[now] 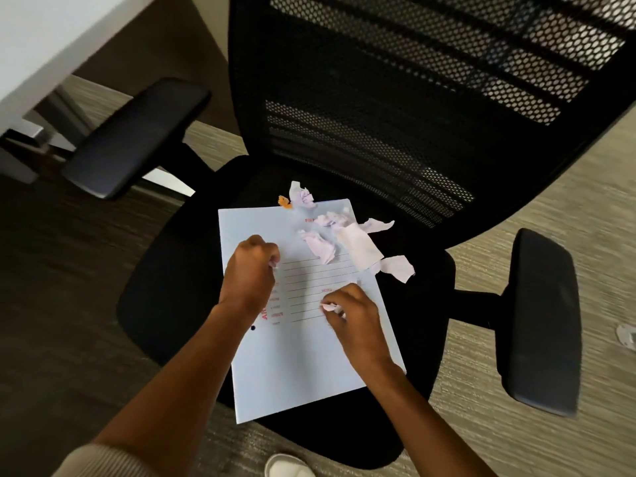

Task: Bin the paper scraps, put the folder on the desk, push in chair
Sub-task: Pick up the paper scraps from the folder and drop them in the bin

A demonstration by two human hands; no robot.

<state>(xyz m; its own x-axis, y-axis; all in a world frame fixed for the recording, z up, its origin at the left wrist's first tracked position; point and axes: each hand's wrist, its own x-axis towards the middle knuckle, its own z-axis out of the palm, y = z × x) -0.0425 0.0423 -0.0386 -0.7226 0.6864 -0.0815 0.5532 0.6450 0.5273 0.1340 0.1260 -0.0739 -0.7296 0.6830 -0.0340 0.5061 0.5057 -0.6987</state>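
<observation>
Where folder (303, 356) overhangs, open floor (516, 407).

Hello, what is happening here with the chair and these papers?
A person is picking crumpled paper scraps off a pale blue folder that lies on the seat of a black office chair. The right hand pinches a small scrap; the left hand is closed, with a bit of paper showing. Several scraps remain near the folder's far end. One more piece lies on the floor to the right. The folder is not yet on the desk.
</observation>
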